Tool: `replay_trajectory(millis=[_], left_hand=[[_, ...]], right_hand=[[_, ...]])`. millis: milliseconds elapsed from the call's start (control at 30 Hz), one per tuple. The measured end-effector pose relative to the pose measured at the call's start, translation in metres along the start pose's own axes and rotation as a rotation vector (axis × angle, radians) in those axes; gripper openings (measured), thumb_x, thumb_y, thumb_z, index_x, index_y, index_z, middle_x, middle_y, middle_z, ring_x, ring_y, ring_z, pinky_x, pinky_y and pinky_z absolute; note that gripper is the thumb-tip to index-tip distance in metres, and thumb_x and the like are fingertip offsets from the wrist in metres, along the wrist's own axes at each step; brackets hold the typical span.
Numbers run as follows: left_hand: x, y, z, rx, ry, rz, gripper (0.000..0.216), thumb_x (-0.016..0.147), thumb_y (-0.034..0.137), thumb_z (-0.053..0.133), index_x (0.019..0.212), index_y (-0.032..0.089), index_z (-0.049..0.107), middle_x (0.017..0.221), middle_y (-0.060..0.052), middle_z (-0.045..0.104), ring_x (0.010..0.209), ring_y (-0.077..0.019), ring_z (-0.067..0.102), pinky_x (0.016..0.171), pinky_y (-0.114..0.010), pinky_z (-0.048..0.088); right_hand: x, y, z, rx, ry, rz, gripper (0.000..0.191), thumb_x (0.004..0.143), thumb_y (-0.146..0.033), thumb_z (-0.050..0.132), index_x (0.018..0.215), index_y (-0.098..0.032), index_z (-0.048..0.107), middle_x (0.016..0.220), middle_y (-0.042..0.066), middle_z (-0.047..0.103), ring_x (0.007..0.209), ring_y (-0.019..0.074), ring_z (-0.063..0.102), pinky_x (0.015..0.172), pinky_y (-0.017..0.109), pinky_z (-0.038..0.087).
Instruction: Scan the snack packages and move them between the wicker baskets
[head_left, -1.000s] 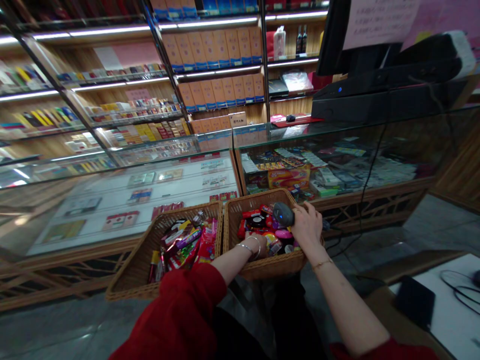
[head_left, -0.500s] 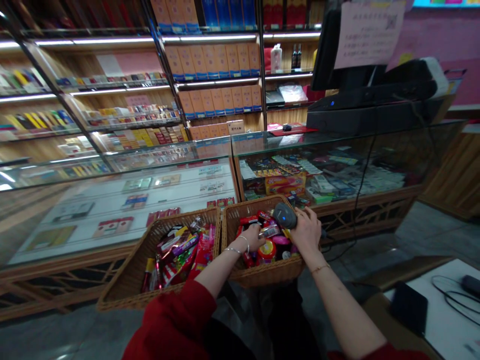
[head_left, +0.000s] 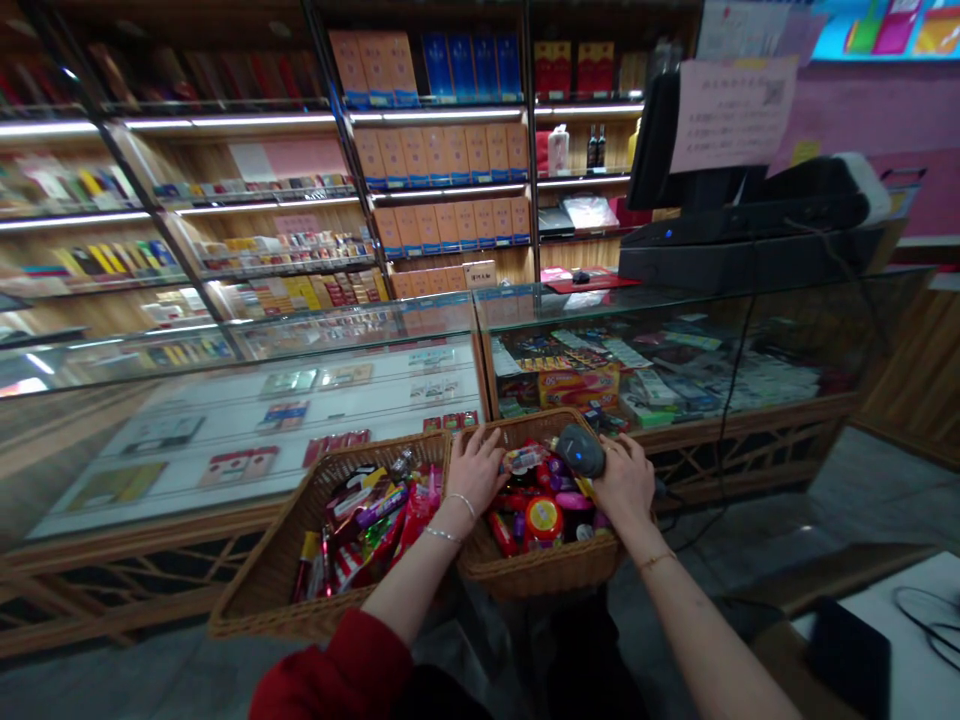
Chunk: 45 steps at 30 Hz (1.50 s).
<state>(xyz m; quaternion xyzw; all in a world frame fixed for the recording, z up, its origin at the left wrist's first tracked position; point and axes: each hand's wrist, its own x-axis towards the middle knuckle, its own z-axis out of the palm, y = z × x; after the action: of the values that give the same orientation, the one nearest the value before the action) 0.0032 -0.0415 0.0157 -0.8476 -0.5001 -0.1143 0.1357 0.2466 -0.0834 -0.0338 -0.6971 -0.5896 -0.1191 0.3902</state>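
Two wicker baskets stand side by side in front of me. The right basket (head_left: 540, 572) is full of small colourful packets and round tins. My right hand (head_left: 624, 484) grips a dark barcode scanner (head_left: 580, 450) with a blue light, over this basket's far right. My left hand (head_left: 474, 467) is closed on a small clear-wrapped item (head_left: 523, 458) held up beside the scanner. The left basket (head_left: 262, 590) holds red, purple and yellow snack packets.
A glass display counter (head_left: 420, 330) with packets inside runs behind the baskets. A black till with a monitor (head_left: 742, 230) sits on its right end. Lit shelves of boxes (head_left: 442, 170) fill the back wall. A white table with cables (head_left: 915, 620) is at the lower right.
My left hand rose out of the right basket's near side with a small item and moved toward the far left rim. The scanner hand stayed over the basket. The camera tilted up slightly.
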Motion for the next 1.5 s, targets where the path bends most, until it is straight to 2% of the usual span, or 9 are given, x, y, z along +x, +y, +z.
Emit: replay_trajectory(millis=[200,367,600,700,933,1167,1500], left_hand=[[0.001,-0.016,0.002,0.091,0.137,-0.025,0.028,0.080,0.033,0.068,0.107,0.025,0.072,0.150,-0.006,0.048,0.148,-0.0323,0.027,0.121,-0.062,0.017],[0.008,-0.024,0.003,0.117,0.164,-0.057,0.024,0.079,0.032,0.068,0.100,0.023,0.074,0.150,-0.006,0.049,0.148,-0.0342,0.025,0.121,-0.061,0.018],[0.006,-0.031,0.019,0.092,0.201,-0.103,0.025,0.079,0.033,0.068,0.102,0.025,0.074,0.151,-0.004,0.047,0.150,-0.0339,0.018,0.123,-0.063,0.007],[0.006,-0.031,0.023,0.092,0.189,-0.094,0.025,0.079,0.034,0.067,0.102,0.025,0.074,0.152,-0.004,0.046,0.150,-0.0336,0.019,0.123,-0.063,0.007],[0.004,-0.030,0.022,0.114,0.172,-0.098,0.024,0.081,0.034,0.067,0.102,0.025,0.073,0.152,-0.003,0.046,0.150,-0.0338,0.019,0.122,-0.064,0.010],[0.003,-0.027,0.020,0.112,0.177,-0.098,0.027,0.080,0.033,0.068,0.106,0.026,0.073,0.153,-0.002,0.045,0.149,-0.0341,0.020,0.121,-0.065,0.014],[0.005,-0.027,0.025,0.100,0.214,-0.098,0.021,0.083,0.032,0.063,0.100,0.027,0.074,0.149,-0.003,0.050,0.149,-0.0332,0.023,0.121,-0.065,0.012]], right_hand=[[0.001,-0.003,0.003,-0.021,-0.033,-0.045,0.028,0.080,-0.014,0.054,0.102,-0.019,0.069,0.117,0.006,0.071,0.123,0.0255,0.047,0.091,0.038,0.035],[0.006,-0.013,0.003,-0.028,-0.072,-0.091,0.030,0.078,-0.011,0.053,0.100,-0.020,0.070,0.121,0.004,0.070,0.125,0.0246,0.046,0.091,0.038,0.034],[0.017,-0.041,0.004,0.000,-0.116,-0.252,0.027,0.076,-0.013,0.056,0.096,-0.021,0.073,0.122,0.004,0.070,0.130,0.0256,0.044,0.102,0.040,0.030],[0.016,-0.047,0.011,0.038,-0.114,-0.294,0.028,0.076,-0.016,0.057,0.098,-0.021,0.073,0.121,0.005,0.071,0.130,0.0269,0.045,0.104,0.041,0.029],[0.007,-0.044,0.024,0.041,-0.112,-0.327,0.034,0.074,-0.014,0.058,0.104,-0.021,0.073,0.122,0.005,0.070,0.130,0.0272,0.045,0.104,0.042,0.029],[0.005,-0.040,0.024,0.043,-0.074,-0.289,0.034,0.078,-0.013,0.054,0.106,-0.022,0.072,0.119,0.003,0.072,0.129,0.0254,0.046,0.102,0.040,0.031],[0.005,-0.035,0.026,0.059,-0.084,-0.312,0.036,0.073,-0.011,0.057,0.104,-0.021,0.072,0.118,0.005,0.072,0.129,0.0261,0.045,0.101,0.040,0.030]])
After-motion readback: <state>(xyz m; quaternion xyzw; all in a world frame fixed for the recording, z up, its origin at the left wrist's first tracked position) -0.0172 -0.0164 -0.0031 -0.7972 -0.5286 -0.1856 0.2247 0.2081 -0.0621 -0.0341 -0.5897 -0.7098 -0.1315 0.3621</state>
